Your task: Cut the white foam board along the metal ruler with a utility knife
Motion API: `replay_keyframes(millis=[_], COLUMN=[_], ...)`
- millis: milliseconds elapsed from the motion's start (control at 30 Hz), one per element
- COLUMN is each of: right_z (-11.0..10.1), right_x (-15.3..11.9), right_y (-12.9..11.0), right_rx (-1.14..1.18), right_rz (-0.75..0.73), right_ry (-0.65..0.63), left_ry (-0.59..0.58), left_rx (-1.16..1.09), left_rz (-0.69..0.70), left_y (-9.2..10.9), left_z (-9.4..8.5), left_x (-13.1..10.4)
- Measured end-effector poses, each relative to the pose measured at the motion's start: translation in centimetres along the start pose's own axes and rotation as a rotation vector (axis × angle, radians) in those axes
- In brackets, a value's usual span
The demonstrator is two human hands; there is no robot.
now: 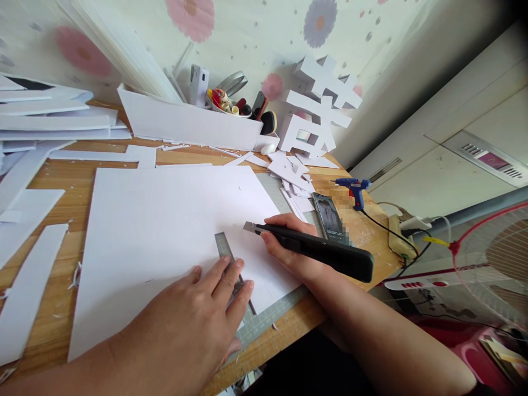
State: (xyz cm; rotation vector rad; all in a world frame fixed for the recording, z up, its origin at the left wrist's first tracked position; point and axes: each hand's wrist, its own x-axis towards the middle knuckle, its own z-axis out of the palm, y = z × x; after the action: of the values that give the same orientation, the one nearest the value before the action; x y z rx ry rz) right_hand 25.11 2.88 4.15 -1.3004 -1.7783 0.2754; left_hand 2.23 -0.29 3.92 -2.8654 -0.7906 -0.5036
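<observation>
A large white foam board (165, 214) lies over a grey-green cutting mat (268, 316) on the wooden table. Pressed onto the board is a steel ruler (221, 242), with the fingers of my left hand (210, 300) spread flat across its middle. My right hand (295, 247) grips a black utility knife (322, 252). Its blade sticks out to the left, above the board and a little right of the ruler's far end. Whether the blade tip touches the board I cannot tell.
Foam board offcuts pile up on the left (53, 121). At the back stand a white trough (193, 124) and cut-out white characters (313, 118). A phone (330, 217) and a blue glue gun (355, 190) lie right, its cord running to a power strip (400, 236). A fan (495, 253) stands beyond.
</observation>
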Motion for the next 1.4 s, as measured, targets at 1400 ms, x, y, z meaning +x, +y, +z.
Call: replay_keyframes(millis=[1400], right_z=[-1.2], right_x=[-3.0], right_y=[-2.8], right_rx=[-0.094], right_rz=[-0.006], right_ry=[-0.057], left_ry=[-0.266], left_rx=[-0.025], left_rz=[-0.010], left_y=[0.1], left_z=[0.3], left_x=[0.3])
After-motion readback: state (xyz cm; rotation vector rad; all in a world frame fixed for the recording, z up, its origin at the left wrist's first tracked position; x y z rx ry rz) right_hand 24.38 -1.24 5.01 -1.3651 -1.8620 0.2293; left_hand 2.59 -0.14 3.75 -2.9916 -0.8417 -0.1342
